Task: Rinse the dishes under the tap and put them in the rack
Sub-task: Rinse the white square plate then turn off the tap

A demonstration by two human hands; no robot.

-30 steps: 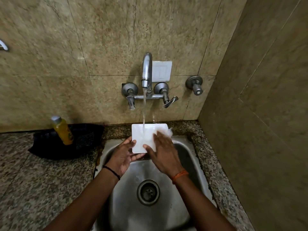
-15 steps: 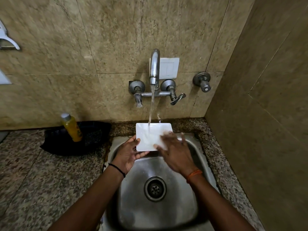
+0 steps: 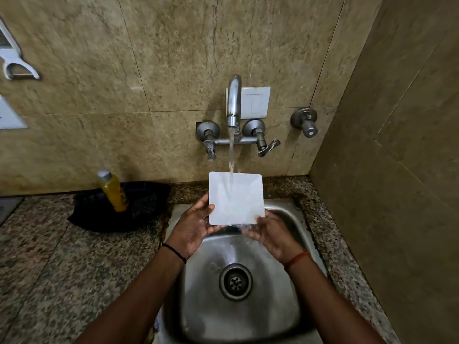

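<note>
A white square plate (image 3: 236, 198) is held tilted over the steel sink (image 3: 285, 319), under the tap (image 3: 234, 103). Running water falls on its upper middle and streams off its lower edge. My left hand (image 3: 192, 229) grips the plate's lower left corner, thumb on its face. My right hand (image 3: 273, 235) holds the lower right corner from below, with a fingertip showing at the edge. The rack is not in view.
A yellow bottle (image 3: 113, 191) stands on a black cloth (image 3: 146, 207) on the granite counter (image 3: 62, 269), left of the sink. The drain (image 3: 235, 281) lies below the hands. A tiled side wall (image 3: 397, 170) stands close on the right. A white holder (image 3: 15, 63) hangs on the far-left wall.
My right hand has left the plate's face, where it was rubbing, and dropped to its lower right corner. The plate's whole face now shows under the water.
</note>
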